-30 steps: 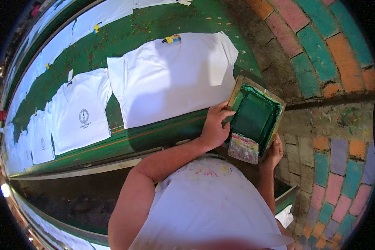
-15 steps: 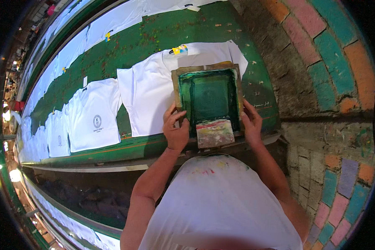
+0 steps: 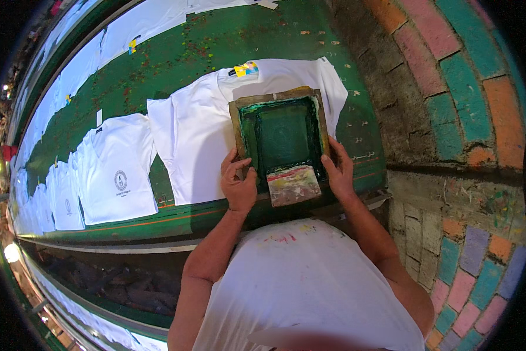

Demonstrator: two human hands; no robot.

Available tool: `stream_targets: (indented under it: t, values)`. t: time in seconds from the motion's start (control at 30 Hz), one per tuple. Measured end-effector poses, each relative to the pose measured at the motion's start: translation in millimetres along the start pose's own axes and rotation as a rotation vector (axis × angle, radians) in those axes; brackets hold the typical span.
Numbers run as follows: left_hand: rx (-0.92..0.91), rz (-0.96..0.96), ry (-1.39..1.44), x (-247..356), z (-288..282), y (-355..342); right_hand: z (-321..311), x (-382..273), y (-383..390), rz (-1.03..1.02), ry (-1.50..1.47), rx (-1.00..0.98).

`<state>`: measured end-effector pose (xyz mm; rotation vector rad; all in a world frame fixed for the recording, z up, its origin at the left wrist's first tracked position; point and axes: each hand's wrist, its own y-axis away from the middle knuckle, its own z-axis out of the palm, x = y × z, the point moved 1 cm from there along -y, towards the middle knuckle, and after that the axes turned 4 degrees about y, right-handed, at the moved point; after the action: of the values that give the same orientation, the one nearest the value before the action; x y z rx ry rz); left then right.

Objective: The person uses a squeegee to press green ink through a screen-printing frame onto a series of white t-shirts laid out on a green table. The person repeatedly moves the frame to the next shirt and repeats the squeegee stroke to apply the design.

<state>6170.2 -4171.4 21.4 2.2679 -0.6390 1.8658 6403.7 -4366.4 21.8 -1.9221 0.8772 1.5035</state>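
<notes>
A wooden-edged printing screen (image 3: 235, 120) with dark green mesh is over a plain white T-shirt (image 3: 193, 131) spread on the green table. My left hand (image 3: 239, 184) grips the screen's left side near its lower corner, fingers bent. On the right side, my right hand (image 3: 339, 172) holds the frame, thumb on top. A squeegee blade with a paint-stained, pale flat face (image 3: 294, 186) leans across the screen's near edge, between my hands. Whether the screen touches the shirt I cannot tell. The frame hides the shirt's middle and lower right part.
To the left, a white T-shirt (image 3: 115, 169) with a round dark print lies beside several others in a row. More white shirts (image 3: 152, 26) line the table's far side. The green table (image 3: 175, 73) is speckled with paint. A wall of coloured bricks (image 3: 459, 76) stands on the right.
The shirts and the screen appear slightly further left as the view shifts. Both hands keep their hold on the screen, and the squeegee still leans at its near edge.
</notes>
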Motion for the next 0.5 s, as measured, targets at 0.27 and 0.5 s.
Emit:
stream_targets:
  t: [0.27, 0.5]
  values:
    - [0.018, -0.072, 0.071, -2.7, 4.1, 4.0, -1.2, 6.5, 0.8, 0.038, 0.027, 0.003]
    - [0.007, -0.1, 0.015, -4.1, 3.0, 2.7, -14.8, -35.1, -3.7, -0.052, 0.194, -0.033]
